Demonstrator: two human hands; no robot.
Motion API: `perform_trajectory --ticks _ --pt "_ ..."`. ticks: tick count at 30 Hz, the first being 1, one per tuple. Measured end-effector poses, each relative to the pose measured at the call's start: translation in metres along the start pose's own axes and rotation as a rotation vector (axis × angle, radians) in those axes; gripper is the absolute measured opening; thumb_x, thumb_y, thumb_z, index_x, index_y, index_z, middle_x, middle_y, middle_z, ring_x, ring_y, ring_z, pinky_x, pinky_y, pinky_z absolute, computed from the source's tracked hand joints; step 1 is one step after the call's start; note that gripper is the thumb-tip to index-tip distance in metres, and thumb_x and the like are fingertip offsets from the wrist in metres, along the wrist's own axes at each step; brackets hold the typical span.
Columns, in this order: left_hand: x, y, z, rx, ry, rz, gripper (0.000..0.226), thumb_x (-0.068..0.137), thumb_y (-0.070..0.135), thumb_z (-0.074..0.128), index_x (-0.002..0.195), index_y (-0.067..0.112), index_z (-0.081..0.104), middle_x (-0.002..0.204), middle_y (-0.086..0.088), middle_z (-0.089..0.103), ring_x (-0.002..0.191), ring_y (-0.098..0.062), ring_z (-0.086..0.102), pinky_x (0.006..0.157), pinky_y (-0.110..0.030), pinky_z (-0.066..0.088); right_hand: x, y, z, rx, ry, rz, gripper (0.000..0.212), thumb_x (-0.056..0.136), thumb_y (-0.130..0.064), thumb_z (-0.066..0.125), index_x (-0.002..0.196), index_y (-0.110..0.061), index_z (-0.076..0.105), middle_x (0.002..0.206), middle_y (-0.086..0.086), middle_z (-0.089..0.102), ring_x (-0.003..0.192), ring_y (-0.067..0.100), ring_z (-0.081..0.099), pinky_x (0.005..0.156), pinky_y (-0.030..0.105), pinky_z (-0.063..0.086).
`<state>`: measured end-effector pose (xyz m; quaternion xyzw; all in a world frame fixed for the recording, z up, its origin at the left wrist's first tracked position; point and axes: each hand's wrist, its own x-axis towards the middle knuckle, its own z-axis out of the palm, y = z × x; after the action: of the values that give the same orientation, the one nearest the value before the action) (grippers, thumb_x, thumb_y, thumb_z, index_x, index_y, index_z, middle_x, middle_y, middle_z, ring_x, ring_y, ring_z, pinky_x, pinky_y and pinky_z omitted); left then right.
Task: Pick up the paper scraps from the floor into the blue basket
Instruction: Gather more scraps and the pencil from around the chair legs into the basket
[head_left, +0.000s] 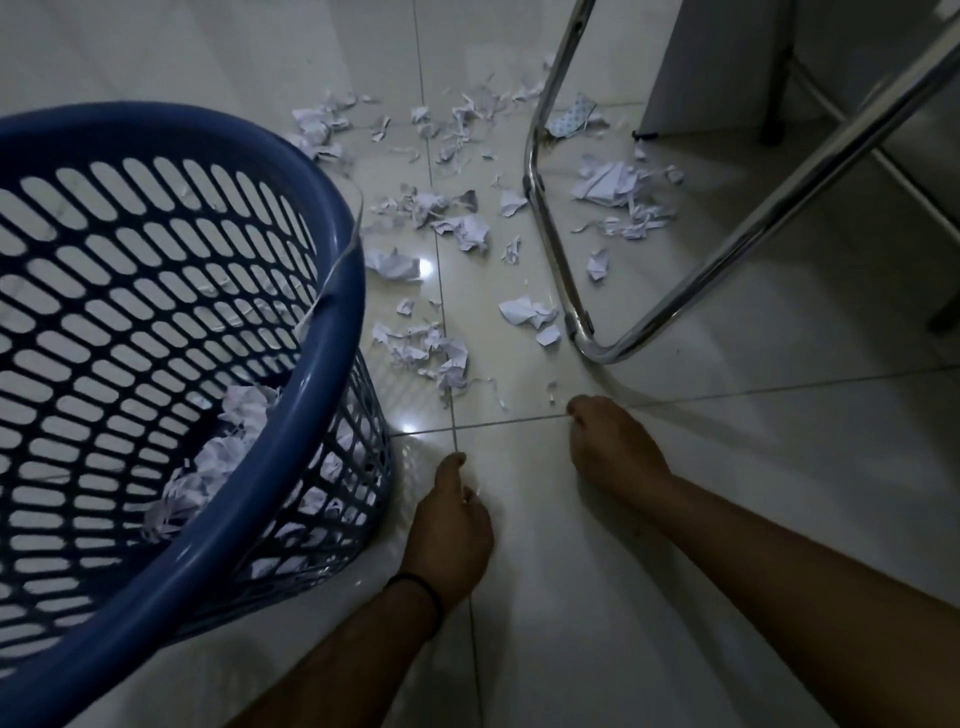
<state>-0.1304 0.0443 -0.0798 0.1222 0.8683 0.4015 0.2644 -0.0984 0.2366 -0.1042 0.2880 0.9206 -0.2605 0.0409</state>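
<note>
The blue basket (332, 249) with slotted walls stands tilted at the left, and white paper scraps (228, 447) lie heaped in its bottom. Many more torn and crumpled paper scraps are strewn over the pale tiled floor; the nearest clump (426, 348) lies just right of the basket, and another scrap (527, 312) lies by the chair leg. My left hand (449, 530) hovers low beside the basket's base, fingers curled, with a small pale scrap pinched at its fingertips. My right hand (608, 447) reaches down to the floor near tiny scraps (551, 388), its fingers curled under and hidden.
A chrome tube chair frame (550, 244) stands on the floor at the right, with scraps (613, 182) lying under it. A white cabinet side (691, 67) rises at the back right. Bare tiles (727, 519) lie around and to the right of my hands.
</note>
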Motion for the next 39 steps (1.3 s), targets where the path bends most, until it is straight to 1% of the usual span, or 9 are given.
perform_trajectory --ticks 3,9,15,20,23,25,30,34,39 --pt "0.009 0.009 -0.005 -0.142 0.007 -0.093 0.031 0.093 0.004 0.038 0.107 0.013 0.065 0.108 -0.003 0.062 0.089 -0.01 0.055 0.072 -0.01 0.04 0.02 -0.002 0.001 0.019 0.035 0.076 0.032 0.092 -0.038 0.046 0.105 -0.01 0.052 0.109 0.013 0.058 0.101 0.031 0.056 0.08 0.036 0.046" --pt "0.022 0.017 -0.002 -0.288 -0.017 -0.226 0.028 0.087 0.017 0.046 0.06 0.023 0.048 0.064 0.001 0.049 0.06 -0.023 0.05 0.061 -0.029 0.04 0.039 -0.004 0.015 -0.126 0.136 0.002 0.034 0.088 -0.046 0.05 0.104 -0.016 0.052 0.101 0.01 0.061 0.097 0.031 0.057 0.075 0.036 0.045" --pt "0.029 0.015 0.005 -0.326 0.017 -0.245 0.024 0.094 0.014 0.044 0.077 0.019 0.06 0.067 0.004 0.053 0.067 -0.014 0.048 0.071 -0.031 0.041 0.048 -0.013 0.02 -0.223 0.147 -0.128 0.02 0.095 -0.025 0.045 0.087 -0.009 0.054 0.093 0.013 0.059 0.086 0.033 0.056 0.072 0.04 0.039" --pt "0.032 0.02 0.007 -0.662 -0.006 -0.451 0.022 0.092 0.005 0.042 0.078 0.009 0.06 0.046 0.004 0.049 0.037 -0.006 0.043 0.036 -0.015 0.034 0.045 -0.033 0.023 0.116 0.023 -0.15 0.017 0.096 -0.019 0.042 0.08 -0.015 0.037 0.08 0.008 0.045 0.079 0.032 0.051 0.063 0.033 0.032" --pt "0.032 0.024 0.006 -0.714 0.014 -0.511 0.02 0.093 0.0 0.04 0.097 0.006 0.059 0.058 -0.001 0.052 0.035 -0.005 0.045 0.034 -0.012 0.033 0.053 -0.044 0.026 0.082 -0.047 -0.235 0.004 0.094 -0.012 0.041 0.093 -0.012 0.046 0.088 0.011 0.052 0.084 0.032 0.054 0.064 0.03 0.032" --pt "0.033 0.024 0.003 -0.709 0.044 -0.537 0.023 0.092 0.0 0.039 0.097 0.005 0.061 0.052 -0.002 0.05 0.033 -0.007 0.044 0.033 -0.011 0.032 0.06 -0.046 0.026 0.037 -0.048 -0.27 0.026 0.09 -0.003 0.041 0.113 -0.01 0.052 0.103 0.015 0.055 0.093 0.032 0.054 0.07 0.032 0.037" --pt "0.043 0.017 -0.009 -0.565 0.089 -0.659 0.019 0.089 0.012 0.049 0.075 0.008 0.061 0.063 -0.007 0.048 0.051 -0.02 0.039 0.048 -0.024 0.032 0.069 -0.054 0.033 -0.011 0.04 -0.255 0.023 0.092 -0.024 0.049 0.093 -0.002 0.056 0.096 0.019 0.054 0.089 0.035 0.054 0.071 0.036 0.039" --pt "0.042 0.014 -0.006 -0.316 0.154 -0.432 0.034 0.095 0.032 0.042 0.069 0.018 0.06 0.08 -0.002 0.06 0.073 -0.02 0.055 0.07 -0.031 0.044 0.065 -0.058 0.04 -0.212 -0.051 -0.265 0.032 0.096 -0.034 0.044 0.101 -0.005 0.054 0.105 0.015 0.054 0.095 0.031 0.055 0.075 0.035 0.041" --pt "0.064 0.029 0.0 -0.08 0.342 -0.25 0.025 0.095 0.025 0.045 0.109 0.014 0.063 0.114 -0.008 0.065 0.1 -0.022 0.058 0.084 -0.024 0.04 0.033 -0.039 0.028 0.035 0.083 -0.232 0.022 0.098 -0.02 0.038 0.088 -0.005 0.051 0.094 0.016 0.054 0.085 0.029 0.052 0.071 0.033 0.035"
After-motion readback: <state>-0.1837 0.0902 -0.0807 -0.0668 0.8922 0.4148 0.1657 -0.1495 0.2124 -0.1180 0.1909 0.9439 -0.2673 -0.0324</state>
